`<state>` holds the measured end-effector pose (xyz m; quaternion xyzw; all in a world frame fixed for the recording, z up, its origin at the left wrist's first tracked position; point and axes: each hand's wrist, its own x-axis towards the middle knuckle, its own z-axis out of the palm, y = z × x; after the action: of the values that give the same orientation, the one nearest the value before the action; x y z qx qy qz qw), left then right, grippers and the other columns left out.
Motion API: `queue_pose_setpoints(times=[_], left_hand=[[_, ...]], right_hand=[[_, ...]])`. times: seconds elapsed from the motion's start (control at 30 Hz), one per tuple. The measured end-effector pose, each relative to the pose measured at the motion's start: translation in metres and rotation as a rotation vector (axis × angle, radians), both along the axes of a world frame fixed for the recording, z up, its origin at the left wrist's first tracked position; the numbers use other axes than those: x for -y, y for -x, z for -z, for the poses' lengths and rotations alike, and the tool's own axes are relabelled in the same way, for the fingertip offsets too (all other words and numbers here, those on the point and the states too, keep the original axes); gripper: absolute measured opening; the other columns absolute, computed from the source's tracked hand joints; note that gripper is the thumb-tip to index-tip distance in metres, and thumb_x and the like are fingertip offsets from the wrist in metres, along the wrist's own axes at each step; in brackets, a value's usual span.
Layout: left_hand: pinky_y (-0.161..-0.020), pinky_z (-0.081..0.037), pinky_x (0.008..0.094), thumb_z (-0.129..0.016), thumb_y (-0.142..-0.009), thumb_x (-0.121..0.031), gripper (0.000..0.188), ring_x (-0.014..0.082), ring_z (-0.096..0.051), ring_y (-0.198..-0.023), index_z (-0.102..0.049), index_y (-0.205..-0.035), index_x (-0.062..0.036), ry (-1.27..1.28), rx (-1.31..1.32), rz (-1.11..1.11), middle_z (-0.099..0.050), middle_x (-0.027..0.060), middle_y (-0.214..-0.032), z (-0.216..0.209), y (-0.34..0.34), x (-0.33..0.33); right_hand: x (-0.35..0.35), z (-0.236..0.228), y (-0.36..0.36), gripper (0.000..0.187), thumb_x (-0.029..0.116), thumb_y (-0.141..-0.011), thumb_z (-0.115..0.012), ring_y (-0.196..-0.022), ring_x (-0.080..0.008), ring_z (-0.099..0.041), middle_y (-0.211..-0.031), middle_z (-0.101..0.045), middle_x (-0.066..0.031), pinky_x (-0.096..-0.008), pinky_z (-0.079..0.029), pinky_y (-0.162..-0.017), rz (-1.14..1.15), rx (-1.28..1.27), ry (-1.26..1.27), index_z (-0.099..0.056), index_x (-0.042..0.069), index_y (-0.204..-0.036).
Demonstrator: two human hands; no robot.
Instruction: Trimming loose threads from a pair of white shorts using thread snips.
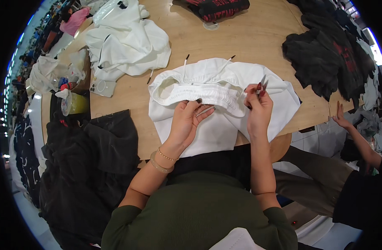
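A pair of white drawstring pants [266,104] lies in front of me, its gathered elastic waistband turned toward me and two dark-tipped cord ends sticking out at the far side. My left hand [187,121] pinches the near edge of the waistband between thumb and fingers. To the right of the waistband, my right hand [259,106] is closed around small thread snips [264,79]. Their pointed metal blades stick up past my fingers, while most of the handle is hidden in my grip.
White garments [128,41] are heaped at the far left, with a phone [102,88] beside them. Dark clothing [91,150] hangs over the left table edge. More dark garments [316,58] lie right, near another person's hand [342,116]. A black folded garment [214,9] sits at the back.
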<state>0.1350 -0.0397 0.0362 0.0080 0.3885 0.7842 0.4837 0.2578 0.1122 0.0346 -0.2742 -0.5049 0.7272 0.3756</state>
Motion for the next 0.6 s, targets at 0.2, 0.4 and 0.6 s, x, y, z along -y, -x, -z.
queue_pose_setpoints(times=[0.2,0.4,0.6], left_hand=[[-0.087,-0.054,0.0372,-0.046,-0.090,-0.003,0.015,0.0208,-0.062,-0.095,-0.052,-0.102,0.0039,0.071,-0.109,0.014,-0.059,0.0097,-0.102,0.001,-0.003,-0.001],[-0.082,-0.055,0.0366,-0.048,-0.094,-0.011,0.016,0.0203,-0.064,-0.088,-0.052,-0.100,0.0028,0.204,-0.194,0.032,-0.063,0.0131,-0.102,0.002,0.003,0.003],[-0.046,-0.040,0.0264,-0.062,-0.089,-0.016,0.020,0.0085,-0.054,-0.052,-0.058,-0.079,0.0003,0.727,-1.009,0.161,-0.062,0.0082,-0.069,0.010,0.023,0.033]], right_hand=[[0.029,-0.002,0.026,0.020,-0.009,-0.076,-0.059,-0.072,-0.0118,-0.055,-0.079,-0.060,-0.0032,-0.0240,-0.046,-0.066,-0.136,0.298,-0.588,-0.062,-0.002,-0.095],[-0.033,0.025,0.022,0.013,0.008,-0.090,-0.058,-0.071,-0.0060,-0.052,-0.077,-0.061,-0.0013,-0.0198,-0.042,-0.067,0.260,0.321,-0.247,-0.059,-0.004,-0.084],[-0.023,0.022,-0.014,0.012,0.012,-0.091,-0.060,-0.065,-0.0028,-0.040,-0.073,-0.051,0.0054,-0.0192,-0.031,-0.055,0.160,0.313,-0.204,-0.054,0.003,-0.085]])
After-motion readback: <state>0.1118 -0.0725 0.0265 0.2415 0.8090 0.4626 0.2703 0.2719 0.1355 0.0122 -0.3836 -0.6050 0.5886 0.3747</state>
